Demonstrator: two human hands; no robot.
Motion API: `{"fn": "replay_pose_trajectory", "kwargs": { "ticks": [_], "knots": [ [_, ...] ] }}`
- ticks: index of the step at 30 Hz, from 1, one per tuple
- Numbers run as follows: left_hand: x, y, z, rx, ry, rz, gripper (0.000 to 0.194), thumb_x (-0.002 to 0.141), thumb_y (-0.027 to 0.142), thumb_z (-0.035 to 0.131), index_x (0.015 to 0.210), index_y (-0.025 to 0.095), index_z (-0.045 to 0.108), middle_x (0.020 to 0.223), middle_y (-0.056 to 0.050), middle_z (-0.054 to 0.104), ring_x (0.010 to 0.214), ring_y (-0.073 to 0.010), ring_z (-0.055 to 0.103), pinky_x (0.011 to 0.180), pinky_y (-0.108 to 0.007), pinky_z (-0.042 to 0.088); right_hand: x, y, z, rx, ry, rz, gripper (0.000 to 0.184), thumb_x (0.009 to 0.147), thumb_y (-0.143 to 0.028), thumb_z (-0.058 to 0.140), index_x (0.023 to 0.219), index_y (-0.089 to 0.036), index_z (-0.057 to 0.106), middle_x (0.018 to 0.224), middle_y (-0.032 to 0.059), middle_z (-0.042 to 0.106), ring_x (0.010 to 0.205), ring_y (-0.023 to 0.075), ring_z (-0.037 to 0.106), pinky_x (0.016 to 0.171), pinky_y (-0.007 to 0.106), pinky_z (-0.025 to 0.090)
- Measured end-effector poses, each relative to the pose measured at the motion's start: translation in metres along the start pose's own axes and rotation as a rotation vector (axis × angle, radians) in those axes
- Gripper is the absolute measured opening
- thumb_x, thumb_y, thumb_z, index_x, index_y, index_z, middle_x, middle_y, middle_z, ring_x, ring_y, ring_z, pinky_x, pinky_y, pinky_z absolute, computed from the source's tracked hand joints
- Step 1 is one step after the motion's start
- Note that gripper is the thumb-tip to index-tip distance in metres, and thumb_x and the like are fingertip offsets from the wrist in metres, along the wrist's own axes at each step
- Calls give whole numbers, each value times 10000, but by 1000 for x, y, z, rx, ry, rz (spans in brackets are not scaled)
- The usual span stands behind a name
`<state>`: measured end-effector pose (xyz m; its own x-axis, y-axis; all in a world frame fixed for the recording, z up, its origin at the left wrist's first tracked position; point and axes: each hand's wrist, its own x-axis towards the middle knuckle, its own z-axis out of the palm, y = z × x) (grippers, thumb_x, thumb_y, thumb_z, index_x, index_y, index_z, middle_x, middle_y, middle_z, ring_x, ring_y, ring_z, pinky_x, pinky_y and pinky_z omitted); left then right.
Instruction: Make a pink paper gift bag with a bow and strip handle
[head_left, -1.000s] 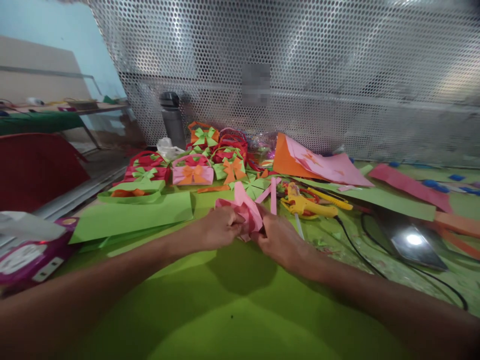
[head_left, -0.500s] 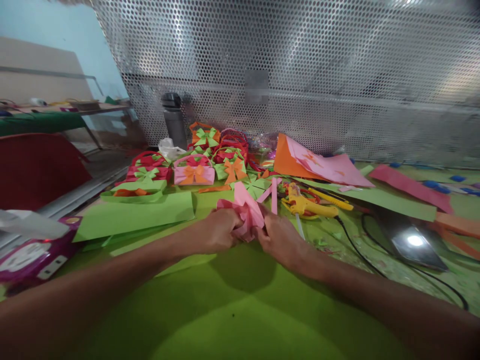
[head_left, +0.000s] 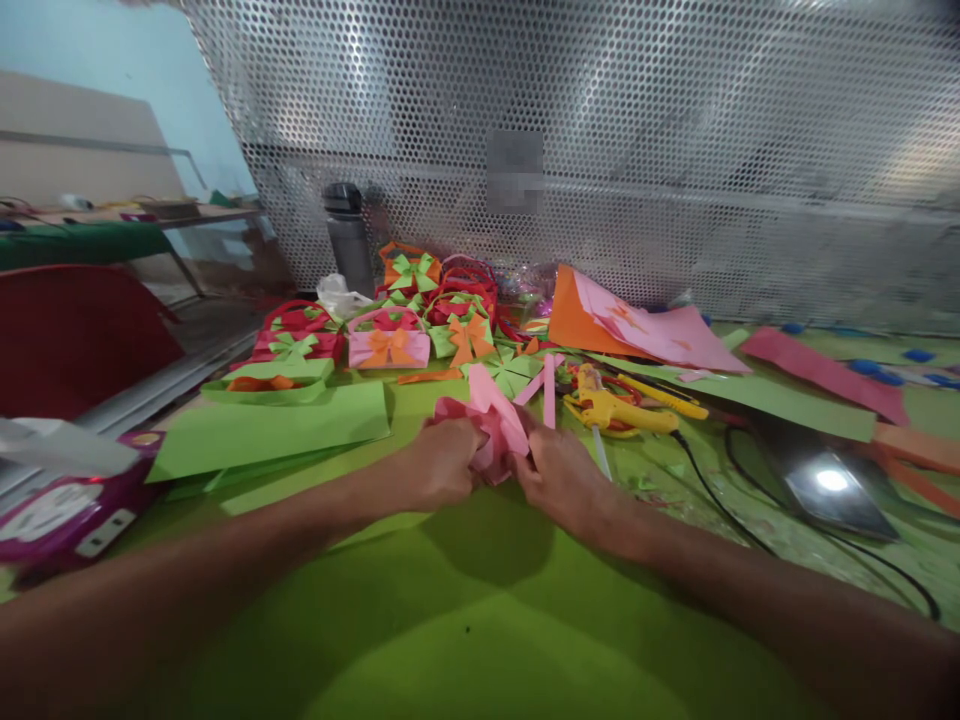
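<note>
- Pink paper (head_left: pixel 491 420), folded and creased, is held between two bare hands, just above or on the surface (head_left: pixel 480 610); which of the two, I cannot tell.
- Left hand (head_left: pixel 439 465): its grip is closed, fingers curled around the paper's left side.
- Right hand (head_left: pixel 566 485): its grip pinches the paper's right edge; some fingertips are hidden.
- Just beyond the paper, to the right, lie pink strips (head_left: pixel 549 395), crossing a green paper shape (head_left: pixel 508 375).
- Right of the strips, a yellow glue gun (head_left: pixel 619 412) lies on its side, a black cord (head_left: pixel 720 510) trailing from its handle. A yellow cutter (head_left: pixel 664 397) lies just behind it.
- Left of the hands are green sheets (head_left: pixel 277 430), stacked unevenly.
- Behind them stands a cluster of small paper bags with bows (head_left: pixel 388 348), in red, pink, green and orange.
- Farther right, a pink sheet (head_left: pixel 667 338) overlaps an orange sheet (head_left: pixel 571 315).
- Far right, a dark flat device (head_left: pixel 836 500) reflects a bright light.
- Far left sits a magenta box (head_left: pixel 67 520).
- At the back, a grey bottle (head_left: pixel 351 245) stands upright before a perforated metal panel (head_left: pixel 480 80).
</note>
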<state>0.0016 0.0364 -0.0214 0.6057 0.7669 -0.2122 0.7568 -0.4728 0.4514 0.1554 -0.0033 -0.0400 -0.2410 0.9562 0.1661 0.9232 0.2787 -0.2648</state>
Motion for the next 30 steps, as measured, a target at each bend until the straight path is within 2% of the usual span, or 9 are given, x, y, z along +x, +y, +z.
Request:
{"fn": "replay_pose_trajectory", "kwargs": {
  "ticks": [9, 16, 22, 27, 30],
  "knots": [
    [1, -1, 2, -94, -12, -29, 142, 641, 200, 561, 549, 158, 461, 588, 7, 507, 538, -113, 446, 485, -230, 293, 0, 2, 3, -11, 24, 3, 558, 773, -153, 400, 1328, -162, 335, 722, 67, 663, 596, 199, 606, 522, 275, 373],
    [3, -5, 4, -150, -29, -44, 70, 627, 155, 547, 567, 148, 511, 578, 5, 505, 516, -107, 431, 475, -225, 290, -1, 2, 3, 1, 28, -4, 551, 776, -151, 389, 1325, -154, 336, 736, 75, 664, 606, 210, 609, 530, 285, 380],
    [4, -4, 6, -200, -43, -41, 111, 642, 187, 541, 557, 160, 476, 576, 16, 487, 516, -101, 435, 482, -215, 304, 0, 1, 2, 8, 17, 3, 562, 772, -130, 392, 1330, -162, 330, 721, 62, 660, 610, 198, 605, 540, 274, 378],
    [2, 5, 3, -172, -7, -71, 183, 630, 208, 546, 528, 174, 398, 518, 37, 393, 469, -91, 363, 453, -229, 256, -1, 0, 1, 26, 25, 18, 559, 771, -135, 403, 1326, -157, 337, 733, 67, 665, 596, 188, 598, 531, 265, 375],
    [3, 6, 2, -168, -9, -37, 201, 644, 236, 549, 523, 172, 402, 525, 36, 398, 483, -91, 362, 454, -229, 249, -2, 1, 1, 62, 31, 9, 558, 772, -127, 402, 1326, -146, 335, 778, 78, 672, 626, 186, 605, 552, 262, 390]
  ]
}}
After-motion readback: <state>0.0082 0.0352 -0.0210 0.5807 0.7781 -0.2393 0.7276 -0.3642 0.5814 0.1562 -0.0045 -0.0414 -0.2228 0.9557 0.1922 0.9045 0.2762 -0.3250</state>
